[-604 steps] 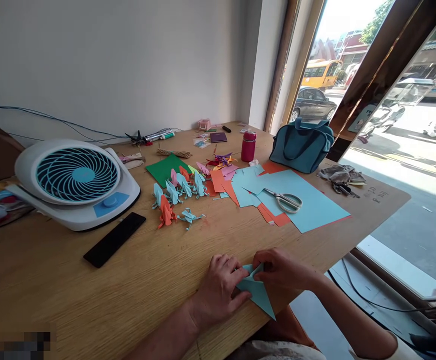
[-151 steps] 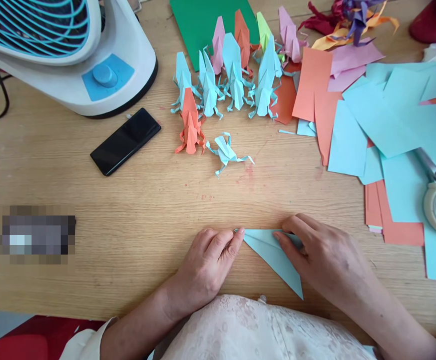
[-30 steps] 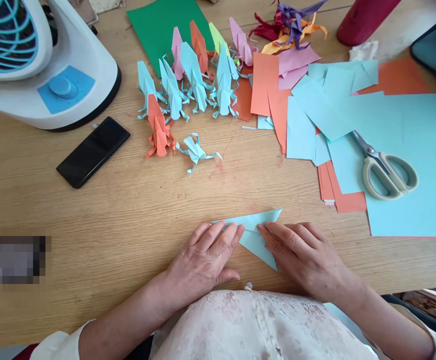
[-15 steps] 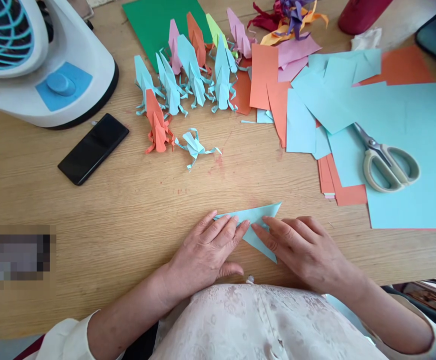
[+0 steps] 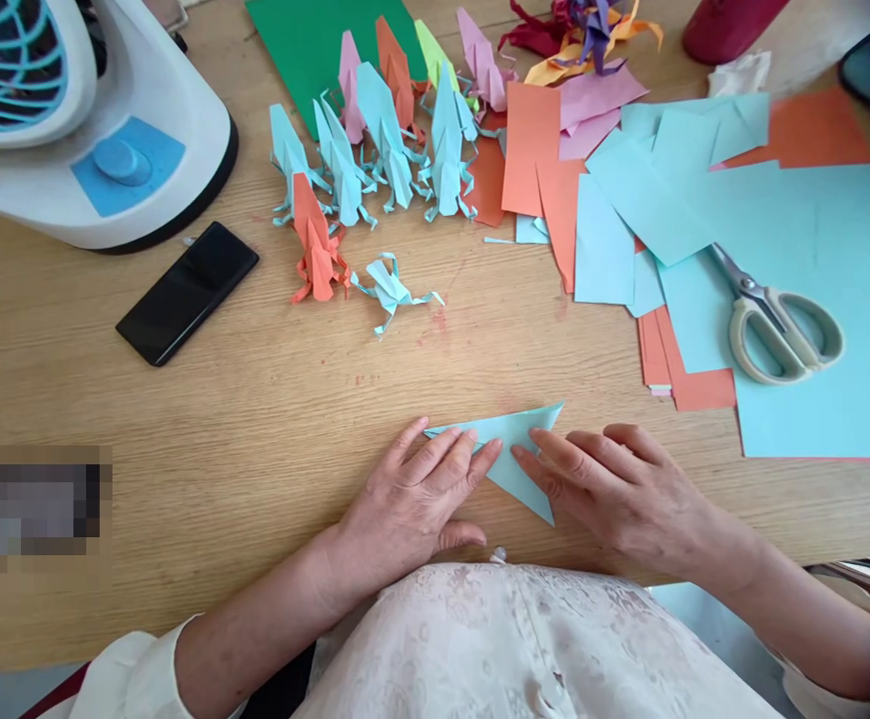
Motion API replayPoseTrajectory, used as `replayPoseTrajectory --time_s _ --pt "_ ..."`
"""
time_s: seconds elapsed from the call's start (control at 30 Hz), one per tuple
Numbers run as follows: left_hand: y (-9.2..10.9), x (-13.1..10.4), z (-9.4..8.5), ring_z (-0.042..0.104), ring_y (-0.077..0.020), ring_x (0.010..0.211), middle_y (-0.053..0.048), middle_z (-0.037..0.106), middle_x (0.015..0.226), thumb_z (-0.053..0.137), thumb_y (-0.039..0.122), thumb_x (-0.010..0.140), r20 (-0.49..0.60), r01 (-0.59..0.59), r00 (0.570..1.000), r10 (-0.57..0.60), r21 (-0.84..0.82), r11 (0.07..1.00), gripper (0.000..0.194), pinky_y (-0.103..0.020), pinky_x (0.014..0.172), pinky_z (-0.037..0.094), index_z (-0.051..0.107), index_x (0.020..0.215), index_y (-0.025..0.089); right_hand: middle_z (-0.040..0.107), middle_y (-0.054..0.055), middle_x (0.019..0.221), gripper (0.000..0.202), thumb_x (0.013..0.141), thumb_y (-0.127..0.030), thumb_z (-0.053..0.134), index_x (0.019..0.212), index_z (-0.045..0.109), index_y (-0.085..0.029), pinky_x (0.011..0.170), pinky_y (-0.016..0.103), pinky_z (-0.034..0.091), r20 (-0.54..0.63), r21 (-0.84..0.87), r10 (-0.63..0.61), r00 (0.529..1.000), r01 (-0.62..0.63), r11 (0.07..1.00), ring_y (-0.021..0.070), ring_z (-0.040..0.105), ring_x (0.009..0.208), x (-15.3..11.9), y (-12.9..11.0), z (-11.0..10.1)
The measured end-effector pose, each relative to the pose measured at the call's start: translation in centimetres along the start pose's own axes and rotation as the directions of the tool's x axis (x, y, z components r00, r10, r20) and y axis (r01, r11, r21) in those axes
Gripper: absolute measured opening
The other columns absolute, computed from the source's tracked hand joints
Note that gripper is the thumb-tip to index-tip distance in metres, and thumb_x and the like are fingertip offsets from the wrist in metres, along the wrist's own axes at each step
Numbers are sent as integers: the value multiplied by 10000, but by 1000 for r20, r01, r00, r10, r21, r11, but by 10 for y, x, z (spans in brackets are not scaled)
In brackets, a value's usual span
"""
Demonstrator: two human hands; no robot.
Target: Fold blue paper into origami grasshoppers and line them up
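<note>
A folded piece of light blue paper [image 5: 518, 479] lies on the table in front of me, its edges forming pointed corners. My left hand [image 5: 424, 494] rests on the paper's left part with fingers stretched out flat and the thumb apart. On the right part, the tips of two fingers of my right hand [image 5: 610, 494] touch the paper. Its other fingers are loosely bent above it, and nothing is gripped between them. Both hands cover some of the folds.
Several folded paper figures [image 5: 445, 150] stand farther back, with a small blue one [image 5: 390, 290] nearer. Scissors [image 5: 775, 325] lie on blue sheets [image 5: 839, 419] at right, beside orange sheets [image 5: 531, 150]. A black phone [image 5: 187, 295] and a fan [image 5: 172, 160] are at left.
My right hand has slid slightly to the right over the paper. My left hand and the folded paper stay nearly in place. The view has shifted a little.
</note>
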State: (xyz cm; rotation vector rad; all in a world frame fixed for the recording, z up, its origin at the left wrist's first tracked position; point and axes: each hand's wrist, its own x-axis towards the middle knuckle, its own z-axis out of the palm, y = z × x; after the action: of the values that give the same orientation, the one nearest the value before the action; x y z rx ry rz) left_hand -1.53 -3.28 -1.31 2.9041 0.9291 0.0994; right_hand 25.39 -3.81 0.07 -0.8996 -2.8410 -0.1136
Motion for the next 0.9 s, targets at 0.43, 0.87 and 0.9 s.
replayPoseTrajectory --time_s 0.43,0.87,0.9 --pt "-3 8 5 430 -245 1369 -171 530 1428 348 665 937 -19 -57 998 54 -272 961 810 -349 1108 411 391 1443 33 648 116 1095 322 898 -58 568 1199 582 -172 740 366 471 -138 412 435 890 -347 842 205 613 886 -8 9 0" --pt "-1 17 7 545 -257 1247 -143 580 1392 364 609 974 -77 -99 994 84 -227 969 696 -387 1035 498 482 1391 65 637 -32 718 148 922 -299 516 931 653 -245 549 238 392 558 624 220 800 -580 524 115 538 601 40 76 -15" --pt "-1 17 6 531 -253 1274 -144 574 1400 377 607 971 -65 -93 995 79 -253 963 698 -380 1050 491 476 1390 58 615 -41 683 142 917 -304 522 884 647 -244 535 234 378 576 611 211 790 -588 530 109 515 578 42 78 -15"
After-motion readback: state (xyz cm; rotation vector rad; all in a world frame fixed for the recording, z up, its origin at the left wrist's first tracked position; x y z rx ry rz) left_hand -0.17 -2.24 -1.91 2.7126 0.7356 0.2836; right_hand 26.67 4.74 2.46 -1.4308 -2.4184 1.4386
